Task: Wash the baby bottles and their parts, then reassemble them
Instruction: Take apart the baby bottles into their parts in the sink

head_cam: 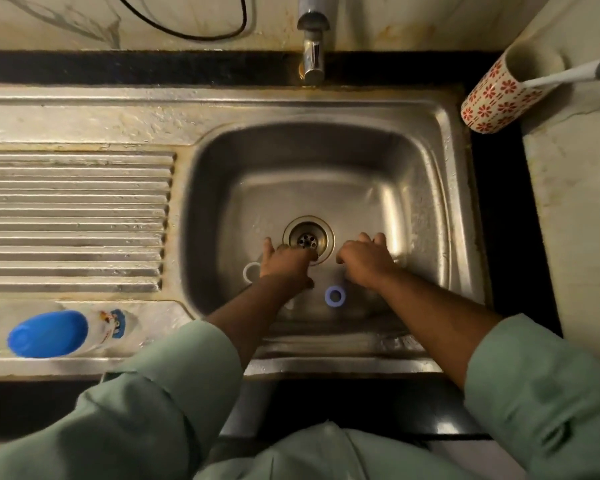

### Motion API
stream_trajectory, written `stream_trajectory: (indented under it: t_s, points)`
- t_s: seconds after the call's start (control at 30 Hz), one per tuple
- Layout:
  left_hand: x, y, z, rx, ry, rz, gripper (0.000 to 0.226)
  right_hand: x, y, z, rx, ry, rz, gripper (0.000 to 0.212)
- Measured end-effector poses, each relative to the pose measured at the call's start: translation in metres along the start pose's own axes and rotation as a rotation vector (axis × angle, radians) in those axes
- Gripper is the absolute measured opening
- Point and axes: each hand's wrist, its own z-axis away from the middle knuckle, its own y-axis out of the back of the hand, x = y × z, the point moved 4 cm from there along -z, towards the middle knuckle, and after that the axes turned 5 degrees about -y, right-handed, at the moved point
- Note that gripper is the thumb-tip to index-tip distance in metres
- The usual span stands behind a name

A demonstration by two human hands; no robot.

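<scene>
bottle rings [335, 295] lie in sink [430, 188]; left hand [284, 259] fingers spread, right hand [366, 259] fingers loosely curled.

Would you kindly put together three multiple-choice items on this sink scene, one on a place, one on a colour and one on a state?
1. Where does the bottle with the blue cap lie?
A. in the basin
B. on the sink's front ledge, left of the basin
C. inside the patterned cup

2. What colour is the ring on the basin floor between the two forearms?
A. red
B. green
C. blue

3. What is the state of the tap?
A. no stream of water shows
B. a stream falls onto the drain
C. a stream falls into a bottle

Answers:
1 B: it lies on its side on the steel ledge below the ribbed draining board.
2 C: it shows pale blue against the steel of the sink.
3 A: nothing falls between the spout and the drain.
</scene>
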Motion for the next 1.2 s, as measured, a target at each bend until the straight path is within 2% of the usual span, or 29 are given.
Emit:
stream_trajectory:
  t_s: [0.17,0.3,0.4,0.5,0.63,0.7,0.77,0.87,0.97,1.03,1.1,1.2]
  points:
    - [-0.018,0.036,0.045,0.410,0.105,0.337,0.043,0.006,0.030,0.028,0.088,-0.038,-0.220,0.005]
    - [-0.031,0.044,0.095,0.712,0.118,0.651,0.037,-0.013,0.054,0.057,0.115,0.016,-0.511,0.016]
    - [-0.042,0.042,0.134,0.916,0.102,0.745,0.028,-0.039,0.073,0.084,0.177,0.092,-0.657,0.009]
    - [-0.050,0.038,0.167,1.048,0.046,0.687,0.018,-0.069,0.087,0.105,0.204,0.168,-0.744,0.007]
    - [-0.067,0.019,0.221,1.062,-0.129,0.603,0.005,-0.125,0.101,0.128,0.268,0.204,-0.816,0.006]
    - [-0.083,0.004,0.254,1.118,-0.194,0.577,0.007,-0.159,0.103,0.136,0.282,0.230,-0.890,0.005]
    - [-0.106,-0.008,0.282,1.232,-0.148,0.612,0.016,-0.192,0.106,0.143,0.272,0.263,-0.945,0.018]
    - [-0.147,-0.022,0.306,1.337,0.041,0.792,0.025,-0.241,0.107,0.147,0.227,0.323,-1.040,0.049]
    - [-0.174,-0.027,0.304,1.257,0.184,0.941,0.048,-0.278,0.105,0.147,0.176,0.374,-1.075,0.076]
    - [-0.182,-0.023,0.297,1.170,0.182,0.982,0.067,-0.296,0.100,0.145,0.159,0.388,-1.079,0.084]
    - [-0.186,-0.016,0.287,1.100,0.147,0.976,0.077,-0.309,0.096,0.142,0.161,0.380,-1.099,0.086]
    - [-0.188,-0.010,0.275,1.025,0.071,0.977,0.074,-0.321,0.093,0.139,0.178,0.348,-1.153,0.078]
